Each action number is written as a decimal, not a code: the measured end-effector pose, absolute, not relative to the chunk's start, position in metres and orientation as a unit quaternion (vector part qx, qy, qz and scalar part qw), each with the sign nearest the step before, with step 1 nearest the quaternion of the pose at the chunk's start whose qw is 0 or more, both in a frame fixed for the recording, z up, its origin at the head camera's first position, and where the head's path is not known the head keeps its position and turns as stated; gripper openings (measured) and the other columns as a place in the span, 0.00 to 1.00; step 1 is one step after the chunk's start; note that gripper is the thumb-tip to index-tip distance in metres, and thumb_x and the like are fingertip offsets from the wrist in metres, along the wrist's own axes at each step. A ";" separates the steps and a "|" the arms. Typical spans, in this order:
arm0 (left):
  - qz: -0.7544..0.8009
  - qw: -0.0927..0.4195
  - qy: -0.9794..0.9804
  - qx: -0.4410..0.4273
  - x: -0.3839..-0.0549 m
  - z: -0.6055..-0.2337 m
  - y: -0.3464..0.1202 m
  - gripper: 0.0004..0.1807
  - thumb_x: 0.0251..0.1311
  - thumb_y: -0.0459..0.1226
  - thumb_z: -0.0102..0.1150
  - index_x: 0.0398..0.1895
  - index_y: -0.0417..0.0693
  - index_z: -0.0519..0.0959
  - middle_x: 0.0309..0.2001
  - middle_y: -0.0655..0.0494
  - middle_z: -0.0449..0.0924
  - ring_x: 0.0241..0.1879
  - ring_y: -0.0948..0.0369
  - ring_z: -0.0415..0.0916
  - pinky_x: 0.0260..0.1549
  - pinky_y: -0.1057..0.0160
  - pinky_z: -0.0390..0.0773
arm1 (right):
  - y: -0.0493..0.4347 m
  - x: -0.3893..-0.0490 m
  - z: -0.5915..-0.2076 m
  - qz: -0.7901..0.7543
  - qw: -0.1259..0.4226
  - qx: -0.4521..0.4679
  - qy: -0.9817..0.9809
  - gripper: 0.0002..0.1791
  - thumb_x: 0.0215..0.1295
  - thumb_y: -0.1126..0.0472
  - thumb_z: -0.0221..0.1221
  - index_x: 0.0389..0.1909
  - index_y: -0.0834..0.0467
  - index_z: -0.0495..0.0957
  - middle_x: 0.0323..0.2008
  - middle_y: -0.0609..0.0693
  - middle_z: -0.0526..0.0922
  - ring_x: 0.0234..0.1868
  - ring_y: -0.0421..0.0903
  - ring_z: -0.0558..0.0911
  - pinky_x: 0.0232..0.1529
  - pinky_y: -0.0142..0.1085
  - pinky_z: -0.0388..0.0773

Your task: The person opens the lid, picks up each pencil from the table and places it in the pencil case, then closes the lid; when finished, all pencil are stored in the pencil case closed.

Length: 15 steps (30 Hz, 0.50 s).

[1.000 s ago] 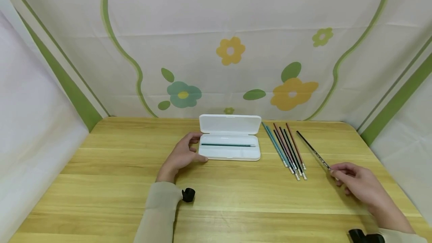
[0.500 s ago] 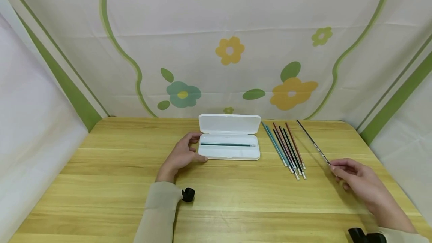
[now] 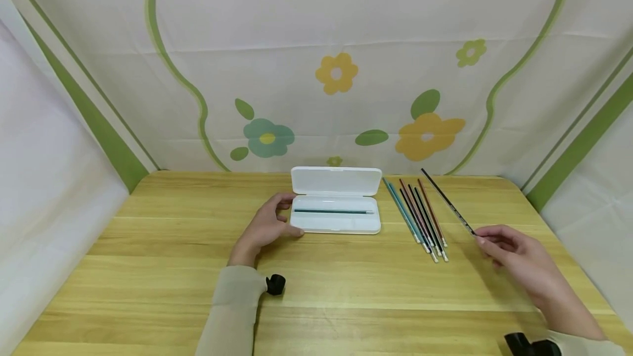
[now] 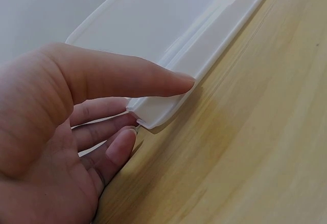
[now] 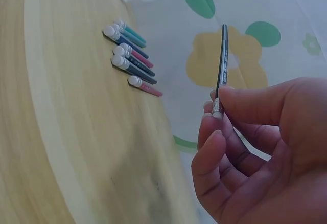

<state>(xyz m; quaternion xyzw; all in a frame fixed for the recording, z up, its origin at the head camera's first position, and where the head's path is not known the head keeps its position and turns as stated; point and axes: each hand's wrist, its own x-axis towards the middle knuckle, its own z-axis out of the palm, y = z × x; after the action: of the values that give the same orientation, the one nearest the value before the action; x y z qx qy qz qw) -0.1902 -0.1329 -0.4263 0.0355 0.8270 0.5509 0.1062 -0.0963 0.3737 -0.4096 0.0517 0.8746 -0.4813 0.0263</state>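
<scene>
A white pencil case [image 3: 341, 224] stands with its lid up, and one dark green pencil [image 3: 333, 211] lies inside. My left hand [image 3: 267, 226] grips the case's left end. In the left wrist view the thumb [image 4: 148, 78] lies along its front wall while the other fingers curl at the end. Over on the right, my right hand [image 3: 519, 257] pinches a dark pencil [image 3: 447, 201] near its eraser end, between thumb and fingers. The right wrist view shows this pencil pointing up and away, its white eraser beside the fingertips.
Several pencils [image 3: 420, 216] with white erasers, in teal, dark and reddish colours, lie in a loose bundle between the case and my right hand. A flower-printed cloth [image 3: 296, 32] hangs behind the wooden table [image 3: 346, 290].
The right hand has lifted the dark pencil and moved slightly left and away from me, so its tip now sits further back and nearer the bundle. The left hand and case stay put.
</scene>
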 end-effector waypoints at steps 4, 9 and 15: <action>0.552 0.107 0.826 0.035 -0.190 -0.427 -0.133 0.48 0.46 0.31 0.83 0.75 0.50 0.73 0.70 0.43 0.74 0.63 0.46 0.73 0.67 0.46 0.74 | 0.367 -0.096 -0.408 -0.480 0.017 0.044 0.876 0.14 0.80 0.57 0.61 0.59 0.58 0.82 0.39 0.32 0.85 0.36 0.37 0.83 0.34 0.32 0.83; 0.552 0.107 0.826 0.035 -0.191 -0.427 -0.134 0.48 0.46 0.31 0.83 0.74 0.49 0.73 0.70 0.44 0.75 0.65 0.46 0.72 0.67 0.46 0.74 | 0.360 -0.095 -0.407 -0.481 0.011 0.036 0.876 0.14 0.80 0.58 0.62 0.58 0.60 0.82 0.39 0.33 0.85 0.36 0.38 0.83 0.34 0.31 0.83; 0.550 0.104 0.828 0.038 -0.192 -0.428 -0.133 0.47 0.46 0.31 0.83 0.74 0.49 0.74 0.70 0.45 0.75 0.67 0.46 0.71 0.68 0.45 0.73 | 0.353 -0.096 -0.409 -0.482 0.013 0.022 0.876 0.14 0.80 0.59 0.62 0.58 0.63 0.82 0.39 0.36 0.85 0.36 0.39 0.82 0.34 0.32 0.83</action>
<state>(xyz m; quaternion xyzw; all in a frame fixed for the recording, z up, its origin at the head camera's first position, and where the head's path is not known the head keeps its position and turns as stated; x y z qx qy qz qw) -0.1920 -0.1331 -0.4279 0.0379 0.8281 0.5495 0.1041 -0.0958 0.3535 -0.4092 0.0216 0.8761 -0.4815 0.0130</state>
